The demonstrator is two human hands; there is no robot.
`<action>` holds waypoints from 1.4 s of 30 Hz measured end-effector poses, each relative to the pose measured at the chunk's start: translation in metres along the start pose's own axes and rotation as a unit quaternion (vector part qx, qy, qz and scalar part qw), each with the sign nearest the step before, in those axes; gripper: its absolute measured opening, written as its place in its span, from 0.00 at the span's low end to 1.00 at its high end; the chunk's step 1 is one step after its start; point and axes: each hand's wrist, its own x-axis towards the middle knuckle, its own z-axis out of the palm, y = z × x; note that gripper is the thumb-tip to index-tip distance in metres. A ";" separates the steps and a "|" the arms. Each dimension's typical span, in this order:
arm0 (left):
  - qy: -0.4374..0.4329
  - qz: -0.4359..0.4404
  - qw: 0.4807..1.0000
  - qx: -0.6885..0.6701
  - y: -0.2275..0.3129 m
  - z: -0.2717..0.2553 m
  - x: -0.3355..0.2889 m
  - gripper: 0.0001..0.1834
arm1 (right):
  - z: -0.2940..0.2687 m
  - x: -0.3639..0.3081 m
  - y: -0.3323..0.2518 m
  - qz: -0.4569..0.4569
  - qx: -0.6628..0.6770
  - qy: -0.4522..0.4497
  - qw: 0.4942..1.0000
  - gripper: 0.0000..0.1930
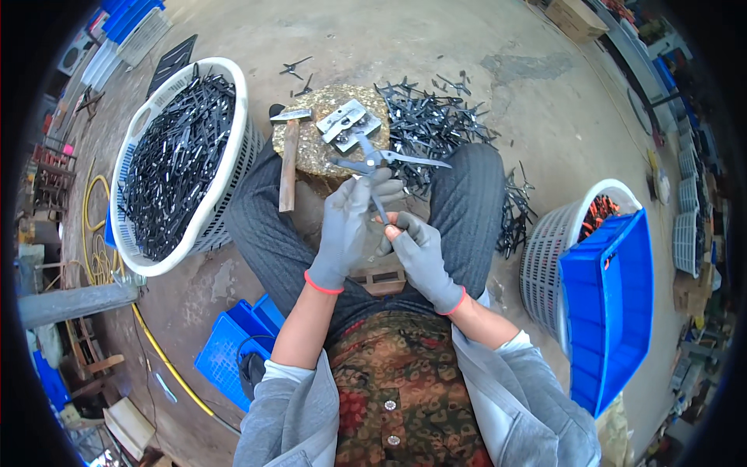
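In front of me, over the near edge of a round stump-like block (323,148), is a pair of grey metal shears (372,161) with its arms spread apart around a pivot. My left hand (350,218), in a grey glove with a red cuff, grips the shears just below the pivot, its fingers partly stretched. With bare fingertips showing through the glove, my right hand (420,253) pinches the lower end of one handle. A hammer (289,152) with a wooden handle lies across the block's left side. Beside it sit silvery metal blocks (348,124).
Many dark shear-like pieces (436,121) are heaped on the floor beyond and right of the block. A white basket (241,117) full of dark pieces stands left. At right, a blue bin (615,311) leans on another basket (541,265). Blue trays (226,350) lie by my left hip.
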 end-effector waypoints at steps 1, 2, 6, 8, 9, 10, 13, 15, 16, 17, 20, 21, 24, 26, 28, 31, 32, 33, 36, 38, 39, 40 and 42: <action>-0.004 -0.014 0.999 -0.048 -0.001 0.001 -0.001 0.29 | 0.002 -0.001 0.001 0.002 0.005 -0.002 1.000 0.12; -0.017 -0.013 0.999 -0.048 0.001 0.000 -0.001 0.31 | 0.005 -0.003 0.002 -0.001 0.033 -0.010 0.999 0.12; 0.022 0.069 0.995 0.063 0.008 0.001 -0.008 0.27 | 0.003 -0.009 0.004 0.011 -0.091 -0.092 0.992 0.13; 0.004 0.061 0.998 -0.028 0.009 0.001 -0.008 0.25 | 0.001 -0.006 0.002 -0.035 -0.133 -0.137 0.981 0.11; -0.012 0.063 0.997 -0.035 0.009 0.001 -0.008 0.24 | -0.002 -0.004 -0.001 -0.041 -0.174 -0.153 0.972 0.11; 0.032 0.050 0.998 -0.009 0.008 0.000 -0.008 0.24 | -0.007 -0.001 -0.005 -0.042 -0.166 -0.146 0.974 0.11; 0.098 0.102 0.978 0.151 0.009 -0.007 -0.005 0.25 | -0.030 0.009 -0.021 -0.141 -0.317 -0.192 0.918 0.12; 0.154 0.093 0.976 0.120 0.012 -0.016 -0.003 0.26 | -0.057 0.014 -0.030 -0.143 -0.346 -0.165 0.912 0.13; 0.162 0.099 0.969 0.157 0.014 -0.023 -0.002 0.24 | -0.076 0.016 -0.031 -0.201 -0.324 -0.111 0.918 0.12; 0.166 0.107 0.963 0.182 0.013 -0.027 -0.002 0.23 | -0.097 0.015 -0.031 -0.166 -0.281 -0.056 0.944 0.11; 0.170 0.085 0.947 0.257 0.003 -0.041 -0.002 0.19 | -0.160 0.022 0.001 -0.099 -0.034 0.131 0.986 0.10; 0.175 0.071 0.939 0.286 -0.004 -0.044 -0.003 0.19 | -0.187 0.029 0.021 -0.076 -0.034 0.190 0.978 0.10; 0.138 0.027 0.942 0.303 -0.029 -0.049 0.001 0.19 | -0.270 0.043 0.101 0.020 -0.024 0.316 0.948 0.10; 0.139 -0.033 0.953 0.268 -0.048 -0.049 -0.001 0.19 | -0.311 0.054 0.161 0.159 -0.134 0.376 0.903 0.10; 0.130 -0.053 0.945 0.295 -0.062 -0.049 -0.002 0.19 | -0.343 0.052 0.203 0.179 -0.274 0.340 0.882 0.10; 0.143 -0.085 0.936 0.311 -0.072 -0.053 -0.003 0.18 | -0.365 0.067 0.240 0.221 -0.452 0.314 0.805 0.12; 0.147 -0.082 0.934 0.316 -0.074 -0.054 -0.004 0.17 | -0.368 0.077 0.245 0.205 -0.497 0.316 0.782 0.13; 0.151 -0.083 0.931 0.321 -0.073 -0.056 -0.003 0.17 | -0.371 0.087 0.248 0.198 -0.505 0.310 0.781 0.12; 0.169 -0.079 0.923 0.337 -0.072 -0.058 -0.003 0.17 | -0.373 0.118 0.250 0.229 -0.546 0.300 0.748 0.12; 0.198 -0.105 0.916 0.332 -0.072 -0.057 -0.003 0.16 | -0.373 0.130 0.250 0.220 -0.573 0.294 0.732 0.12; 0.199 -0.106 0.915 0.335 -0.072 -0.057 -0.003 0.16 | -0.372 0.134 0.250 0.241 -0.580 0.279 0.726 0.12; 0.200 -0.110 0.916 0.329 -0.073 -0.056 -0.003 0.16 | -0.371 0.136 0.249 0.263 -0.590 0.275 0.712 0.12; 0.191 -0.117 0.920 0.321 -0.075 -0.054 -0.003 0.16 | -0.368 0.137 0.249 0.250 -0.609 0.253 0.709 0.11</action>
